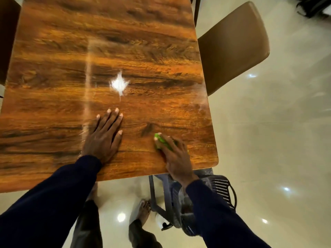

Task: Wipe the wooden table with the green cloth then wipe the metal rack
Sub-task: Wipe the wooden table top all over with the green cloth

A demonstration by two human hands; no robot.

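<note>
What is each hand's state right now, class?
Left hand: open, flat on the table.
Right hand: holding the cloth.

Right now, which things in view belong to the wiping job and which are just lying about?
Job: table, cloth gripped by right hand, left hand flat on the table, perforated frame below the corner, possibly the rack.
Lying about: brown chair, dark chair at left edge.

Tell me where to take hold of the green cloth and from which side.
Take the green cloth by its bunched top, from above, as the right hand does: it lies wadded flat on the wooden table by the near right corner, so curling over its far edge likely holds best.
</note>
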